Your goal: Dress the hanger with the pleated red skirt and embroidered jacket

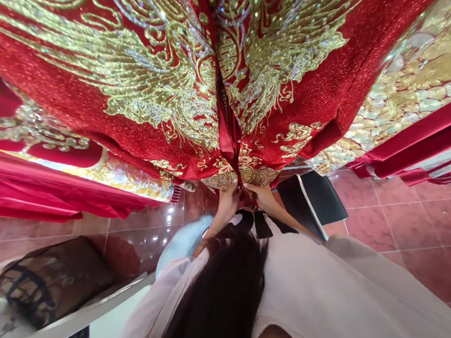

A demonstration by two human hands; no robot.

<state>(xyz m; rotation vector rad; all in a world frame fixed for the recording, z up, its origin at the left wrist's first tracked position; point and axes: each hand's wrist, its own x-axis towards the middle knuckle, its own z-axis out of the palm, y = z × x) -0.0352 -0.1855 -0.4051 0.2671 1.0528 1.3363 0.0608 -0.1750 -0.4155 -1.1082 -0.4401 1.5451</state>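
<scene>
A red gown (146, 78), thick with gold and silver sequin embroidery, hangs in front of me and fills the upper view. Its two front panels meet at a red satin placket (228, 137) in the middle. My left hand (227, 201) is closed on the bottom edge of the left panel. Close beside it, my right hand (260, 194) pinches the gold-trimmed edge of the right panel. Both hands grip the fabric where the opening ends. My dark hair (222, 295) and white top (336, 299) cover the lower view.
More red and gold garments hang at the left (30, 183) and at the right (421, 139). Glossy red floor tiles (411, 217) lie below. A black seat (317, 198) stands behind my right arm. A brown bag with black straps (50, 280) lies at lower left, beside a white ledge (94, 310).
</scene>
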